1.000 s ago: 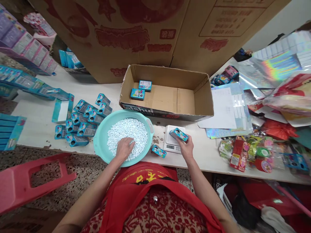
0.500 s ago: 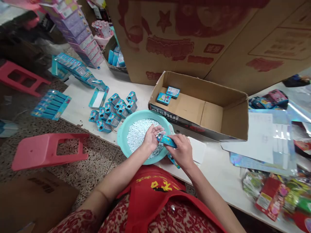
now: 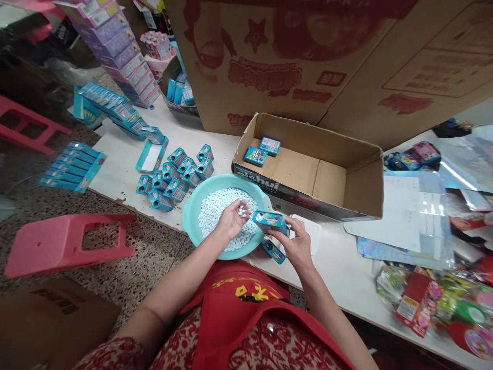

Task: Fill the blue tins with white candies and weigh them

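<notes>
Over a turquoise basin (image 3: 189, 229) of small pale candies (image 3: 214, 209), my left hand (image 3: 232, 218) is cupped with its fingers curled around a few candies. My right hand (image 3: 298, 239) grips a small blue candy box (image 3: 269, 219) by its far end. The box lies level above the basin's right rim, and white shows in its round opening, which faces my left hand. Another blue box (image 3: 274, 252) rests below it, beside the basin. Left of the basin stands a cluster of similar blue boxes (image 3: 176, 189) with round holes.
Behind the basin is an open cardboard box (image 3: 327, 177) with two blue boxes inside. A huge carton (image 3: 285, 56) stands at the back. Blue display trays (image 3: 113, 110) line the table's left end; plastic sheets (image 3: 396, 205) and snack packets (image 3: 419, 303) lie right. A red stool (image 3: 42, 244) is at left.
The blue box in my right hand has tipped from slanting toward my left palm to nearly level and moved right, away from it. My left fingers have curled more around the candies.
</notes>
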Available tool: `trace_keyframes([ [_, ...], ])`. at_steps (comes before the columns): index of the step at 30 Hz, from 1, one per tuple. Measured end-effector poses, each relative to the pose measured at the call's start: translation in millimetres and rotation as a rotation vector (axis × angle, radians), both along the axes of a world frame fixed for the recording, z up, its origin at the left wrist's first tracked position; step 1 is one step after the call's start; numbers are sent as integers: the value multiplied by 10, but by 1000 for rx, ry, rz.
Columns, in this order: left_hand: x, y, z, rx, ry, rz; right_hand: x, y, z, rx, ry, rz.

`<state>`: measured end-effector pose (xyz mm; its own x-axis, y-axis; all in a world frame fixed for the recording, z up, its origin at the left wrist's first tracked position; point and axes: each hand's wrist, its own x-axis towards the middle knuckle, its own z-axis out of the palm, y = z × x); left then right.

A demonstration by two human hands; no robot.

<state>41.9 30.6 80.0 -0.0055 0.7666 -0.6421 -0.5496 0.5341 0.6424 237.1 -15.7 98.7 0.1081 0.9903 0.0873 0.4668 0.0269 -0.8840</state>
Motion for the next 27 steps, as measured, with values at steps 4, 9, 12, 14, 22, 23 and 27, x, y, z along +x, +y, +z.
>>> trace_keyframes([
  [4,-278,-40,-132,232,691,-268,442,-177,-209,-145,171,-314],
  [9,-433,-90,-400,278,1081,-508,947,-301,-617,-163,244,-526],
  [12,-398,-114,-483,261,1095,-535,1075,-309,-814,-188,211,-548],
  [14,-367,-117,-497,247,1110,-552,1098,-318,-891,-209,198,-554],
  [22,-344,-82,-457,201,1143,-575,1225,-602,-952,-259,136,-691],
  [23,-345,-85,-455,192,1140,-576,1261,-653,-973,-274,126,-731],
  [27,-347,-102,-463,156,1120,-574,1385,-821,-1100,-334,93,-856],
])
